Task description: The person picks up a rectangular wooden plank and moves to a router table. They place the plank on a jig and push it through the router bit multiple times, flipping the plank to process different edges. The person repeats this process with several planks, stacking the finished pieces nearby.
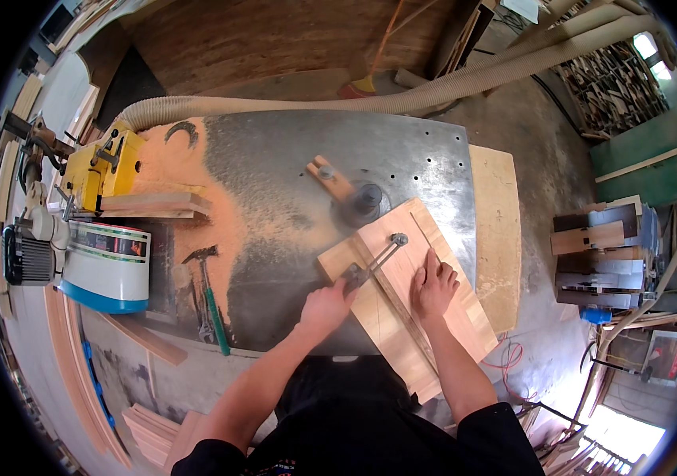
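Shirt [354, 436] cut off | left hand [329, 308] grips part-hidden clamp [386, 255] | right hand [435, 292] loosely spread on board [400, 279]

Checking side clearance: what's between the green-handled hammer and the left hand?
Head view: metal tabletop, with orange sawdust beside the hammer; no other object before the left hand.

pale wooden board [398, 275] askew over the gray tabletop [275, 151], slim metal tool [384, 257] atop

Left grip [328, 307] on clamp [364, 274], right grip [435, 287] on board [404, 275]
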The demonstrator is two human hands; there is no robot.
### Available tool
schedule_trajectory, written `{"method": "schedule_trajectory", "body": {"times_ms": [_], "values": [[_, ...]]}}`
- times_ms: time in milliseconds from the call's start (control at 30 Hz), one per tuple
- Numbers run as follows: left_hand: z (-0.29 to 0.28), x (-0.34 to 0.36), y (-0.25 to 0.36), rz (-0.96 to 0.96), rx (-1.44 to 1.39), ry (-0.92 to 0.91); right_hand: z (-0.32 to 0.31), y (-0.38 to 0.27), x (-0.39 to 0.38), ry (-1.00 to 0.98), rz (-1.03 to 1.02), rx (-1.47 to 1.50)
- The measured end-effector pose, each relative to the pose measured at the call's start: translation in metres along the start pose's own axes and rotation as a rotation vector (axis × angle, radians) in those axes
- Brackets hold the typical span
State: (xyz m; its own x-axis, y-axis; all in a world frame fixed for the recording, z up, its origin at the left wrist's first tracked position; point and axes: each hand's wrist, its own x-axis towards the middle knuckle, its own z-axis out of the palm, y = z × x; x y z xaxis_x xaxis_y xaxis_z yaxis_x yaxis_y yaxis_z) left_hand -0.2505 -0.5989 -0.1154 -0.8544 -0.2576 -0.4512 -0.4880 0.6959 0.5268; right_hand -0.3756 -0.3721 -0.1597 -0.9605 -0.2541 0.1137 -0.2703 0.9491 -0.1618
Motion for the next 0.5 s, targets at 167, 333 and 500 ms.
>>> {"method": "schedule_trajectory", "body": {"times_ms": [167, 333, 500], "values": [[-0.001, 0.005, 0.003, 0.012, 0.004, -0.001, -0.002, 0.001, 0.002, -0.005, 0.015, -0.009], [-0.002, 0.007, 0.006, 0.012, 0.025, -0.005, -0.006, 0.0, 0.005, -0.033, 0.031, -0.007], [-0.003, 0.007, 0.007, 0.028, 0.014, 0.021, -0.01, -0.001, 0.004, -0.048, 0.038, 0.002]]}}
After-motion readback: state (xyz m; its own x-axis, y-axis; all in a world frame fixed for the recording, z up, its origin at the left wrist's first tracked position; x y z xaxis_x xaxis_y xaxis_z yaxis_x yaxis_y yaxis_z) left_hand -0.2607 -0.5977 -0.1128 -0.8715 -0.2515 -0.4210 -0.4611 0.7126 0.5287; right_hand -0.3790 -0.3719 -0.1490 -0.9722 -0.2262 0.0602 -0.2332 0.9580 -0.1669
